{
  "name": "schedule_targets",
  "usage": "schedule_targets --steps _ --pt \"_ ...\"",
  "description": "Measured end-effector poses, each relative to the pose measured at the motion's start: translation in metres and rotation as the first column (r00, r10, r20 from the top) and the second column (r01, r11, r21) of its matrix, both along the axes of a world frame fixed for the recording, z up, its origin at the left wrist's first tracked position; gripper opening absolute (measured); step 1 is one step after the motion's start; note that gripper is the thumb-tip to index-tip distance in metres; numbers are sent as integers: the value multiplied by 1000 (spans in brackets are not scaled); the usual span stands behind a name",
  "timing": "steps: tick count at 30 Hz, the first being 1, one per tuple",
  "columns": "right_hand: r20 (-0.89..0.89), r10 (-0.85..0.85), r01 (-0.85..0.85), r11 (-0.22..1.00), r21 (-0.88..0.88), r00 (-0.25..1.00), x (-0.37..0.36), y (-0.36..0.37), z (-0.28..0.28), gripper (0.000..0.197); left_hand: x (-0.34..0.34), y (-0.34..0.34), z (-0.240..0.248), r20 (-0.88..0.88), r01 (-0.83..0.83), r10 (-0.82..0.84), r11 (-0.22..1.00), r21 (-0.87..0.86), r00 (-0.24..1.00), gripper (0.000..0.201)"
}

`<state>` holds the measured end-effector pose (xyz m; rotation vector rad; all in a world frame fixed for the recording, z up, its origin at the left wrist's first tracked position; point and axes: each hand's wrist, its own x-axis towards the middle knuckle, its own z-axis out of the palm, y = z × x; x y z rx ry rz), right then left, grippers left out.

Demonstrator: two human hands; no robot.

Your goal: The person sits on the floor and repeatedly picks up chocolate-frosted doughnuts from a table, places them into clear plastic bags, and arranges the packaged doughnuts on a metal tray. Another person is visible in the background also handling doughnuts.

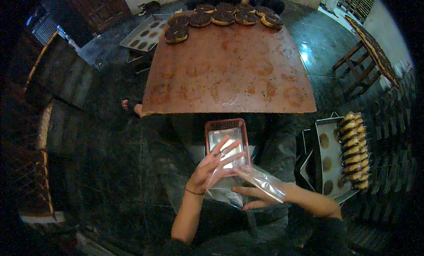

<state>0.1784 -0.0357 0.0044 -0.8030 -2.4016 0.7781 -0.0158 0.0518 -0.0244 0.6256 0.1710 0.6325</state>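
Observation:
Above my lap, both hands are at a clear plastic bag. My left hand has its fingers spread, with the film against its palm side and a ring and a thin wrist cord showing. Film drapes over the back of my right hand, whose visible fingers are stretched apart; I cannot tell whether that hand is inside the bag. Just beyond my left fingers is a red plastic basket holding a pile of clear, shiny film sheets, partly covered by that hand.
Ahead stands a brown board table with round chocolate-topped breads along its far edge. To my right, a tray borders a stack of round breads. Another tray is far left, a wooden stand far right. Someone sits opposite.

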Motion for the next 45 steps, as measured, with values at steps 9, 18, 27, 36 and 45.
schedule_targets --steps 9,18,27,36,45 --pt "-542 -457 422 885 -198 705 -48 -1 22 64 15 -50 32 -3 -276 281 947 164 960 114" --pt "212 197 -183 979 -86 957 -44 54 41 43 -74 -20 20 53 -864 863 504 5 503 43" --pt "-229 -743 771 633 68 629 -34 424 -4 89 -150 -1 -13 -174 -976 971 184 118 162 44" --pt "72 -944 946 324 -4 323 -111 499 18 122 -138 -3 -47 499 -434 746 664 -609 441 45" --pt "-355 -759 693 647 -317 546 -36 336 31 104 -78 25 -57 -65 -396 741 280 -875 668 42"
